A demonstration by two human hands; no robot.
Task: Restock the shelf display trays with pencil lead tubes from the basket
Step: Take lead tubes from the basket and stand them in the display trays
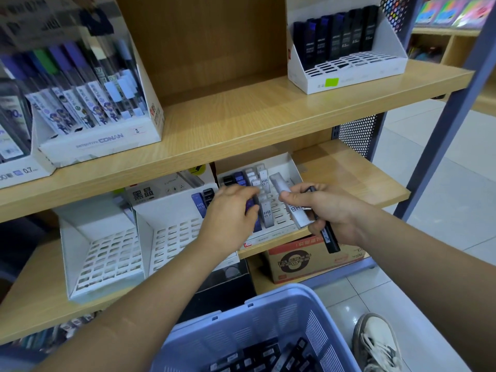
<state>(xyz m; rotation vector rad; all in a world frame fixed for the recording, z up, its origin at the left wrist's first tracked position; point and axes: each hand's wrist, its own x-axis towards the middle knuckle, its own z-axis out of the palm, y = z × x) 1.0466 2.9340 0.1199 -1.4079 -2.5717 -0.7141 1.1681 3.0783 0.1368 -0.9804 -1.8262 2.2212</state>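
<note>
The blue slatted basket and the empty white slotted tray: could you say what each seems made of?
Blue slatted basket: moulded plastic, semi-gloss, given its uniform slotted walls. Empty white slotted tray: probably matte card, with folded edges and punched slots.

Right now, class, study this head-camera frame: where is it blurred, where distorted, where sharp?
Head view: the left hand is motion-smeared over the tray; the top-left lead packs are soft; the upper shelf edge bows from the wide lens; HB 07 print on the standing grey tube reads sharply.
</note>
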